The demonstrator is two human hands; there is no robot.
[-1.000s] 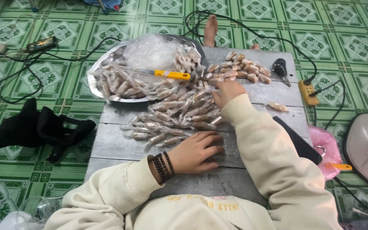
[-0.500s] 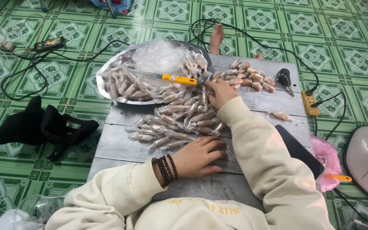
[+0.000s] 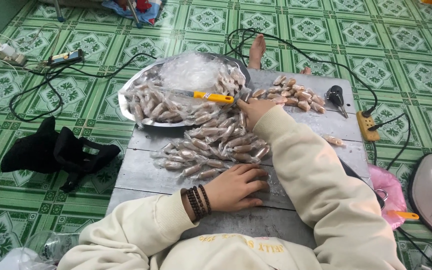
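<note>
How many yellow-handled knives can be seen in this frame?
2. One knife lies across the metal tray of wrapped pieces, just left of the right hand. A second yellow handle shows by the pink bag at right, its blade hidden.

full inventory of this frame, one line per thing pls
wrapped sweets: many, brownish in clear wrap, piled mid-table
unwrapped pieces: a pile, brown, far side of table
metal tray: one, silver, far left table corner, holds more sweets
knife: one, yellow handle, across tray
table: one, grey metal
keys: one bunch, black, far right
power strip: one, yellow, right edge
black cloth: one, floor left
floor: green patterned tiles
left hand: flat on table, beaded bracelets at wrist
right hand: reaching into sweets by tray
</note>
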